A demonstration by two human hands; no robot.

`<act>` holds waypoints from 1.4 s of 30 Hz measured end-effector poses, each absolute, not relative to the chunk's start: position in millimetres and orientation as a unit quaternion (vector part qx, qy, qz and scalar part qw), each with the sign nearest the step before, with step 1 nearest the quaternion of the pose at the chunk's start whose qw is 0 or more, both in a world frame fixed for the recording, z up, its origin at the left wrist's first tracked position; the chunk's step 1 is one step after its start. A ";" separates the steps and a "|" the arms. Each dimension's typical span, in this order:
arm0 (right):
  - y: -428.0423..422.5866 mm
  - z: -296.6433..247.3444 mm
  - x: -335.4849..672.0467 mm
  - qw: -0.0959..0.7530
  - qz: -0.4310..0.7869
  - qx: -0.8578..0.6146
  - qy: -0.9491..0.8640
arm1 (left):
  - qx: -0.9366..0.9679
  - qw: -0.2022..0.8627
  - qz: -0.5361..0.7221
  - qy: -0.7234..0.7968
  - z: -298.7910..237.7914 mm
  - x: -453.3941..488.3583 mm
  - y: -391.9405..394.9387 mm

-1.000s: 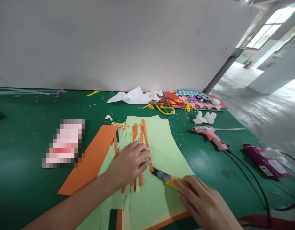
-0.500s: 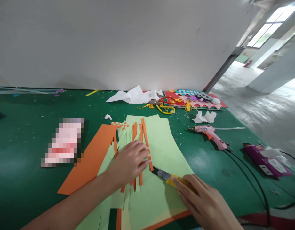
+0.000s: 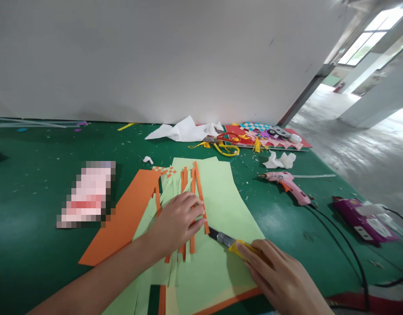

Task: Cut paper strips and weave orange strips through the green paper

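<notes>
My right hand point(image 3: 282, 275) is wrapped around a yellow utility knife point(image 3: 241, 248). Its dark blade points left and its tip is by the lower end of an orange paper strip point(image 3: 200, 192). Curled over that strip, my left hand point(image 3: 180, 218) has its fingertips on the strip's lower part. More orange and light green strips lie beneath the left hand, partly covered by it. Light green paper sheets point(image 3: 221, 201) are under the strips and the knife. An orange paper sheet point(image 3: 126, 214) lies left of them. A small orange-and-green woven piece point(image 3: 168, 171) rests at the sheets' far edge.
On the green table point(image 3: 34, 175), a pink glue gun point(image 3: 288, 181) and a purple power strip point(image 3: 365, 218) with cords lie right. Scissors point(image 3: 226, 146), white tissue point(image 3: 185, 131) and a red board point(image 3: 304, 142) with paper pieces are at the back. A pixelated pinkish object point(image 3: 88, 194) lies left.
The utility knife and my right hand have shifted very slightly to the right. My left hand and the strips stay in place.
</notes>
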State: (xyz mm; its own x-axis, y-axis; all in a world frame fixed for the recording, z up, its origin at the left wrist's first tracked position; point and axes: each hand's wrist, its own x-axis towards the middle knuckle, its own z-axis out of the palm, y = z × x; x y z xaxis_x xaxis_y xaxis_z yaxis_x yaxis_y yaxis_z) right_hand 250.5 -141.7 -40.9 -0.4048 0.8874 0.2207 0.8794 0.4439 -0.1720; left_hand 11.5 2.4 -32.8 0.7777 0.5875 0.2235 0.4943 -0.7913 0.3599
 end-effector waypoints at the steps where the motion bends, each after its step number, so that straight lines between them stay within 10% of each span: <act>1: -141.6 -40.4 250.7 0.143 0.011 -0.525 -0.839 | 0.932 0.144 0.163 0.290 -33.0 11.3 2.5; 42: -129.4 -39.0 248.2 0.155 0.012 -0.524 -0.837 | 0.931 0.156 0.164 0.287 -36.0 9.2 4.3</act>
